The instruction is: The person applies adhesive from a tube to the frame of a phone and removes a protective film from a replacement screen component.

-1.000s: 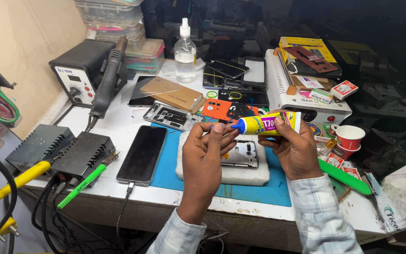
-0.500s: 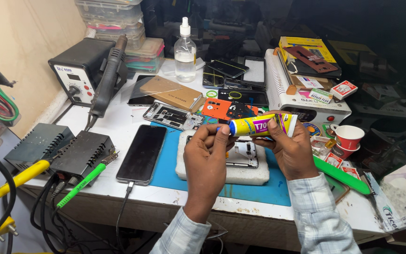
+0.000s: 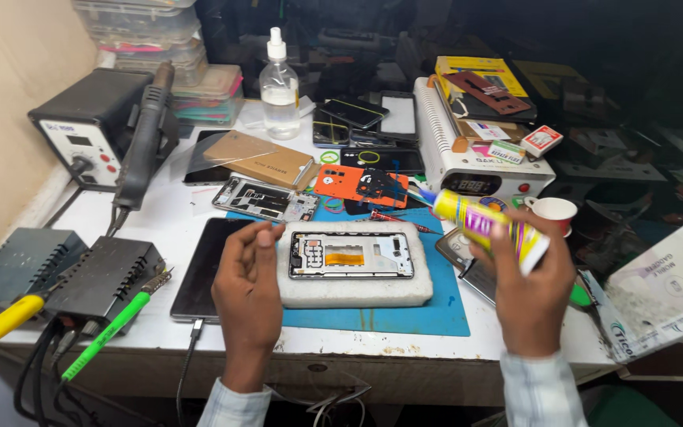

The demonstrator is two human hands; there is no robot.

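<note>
My right hand (image 3: 533, 296) grips a yellow glue tube (image 3: 480, 221) with a multicoloured label. Its blue nozzle points up and left, over the right end of the blue mat (image 3: 444, 312). My left hand (image 3: 248, 289) hovers at the left end of a white foam block (image 3: 355, 289), with its fingers drawn together and its back to the camera. What its fingertips hold is hidden. An opened phone frame (image 3: 351, 255) lies flat on the block, between my hands.
A dark phone (image 3: 203, 269) lies left of the block, with a cable at its near end. A hot-air station (image 3: 88, 126), its handpiece (image 3: 142, 146), a spray bottle (image 3: 280, 87), an orange phone part (image 3: 361, 186), several phones and a paper cup (image 3: 553, 212) surround the mat. Green-handled tool (image 3: 108, 332) at front left.
My hands have come apart. The right hand carried the glue tube to the right and tilted it, while the left hand dropped away to the left end of the foam block.
</note>
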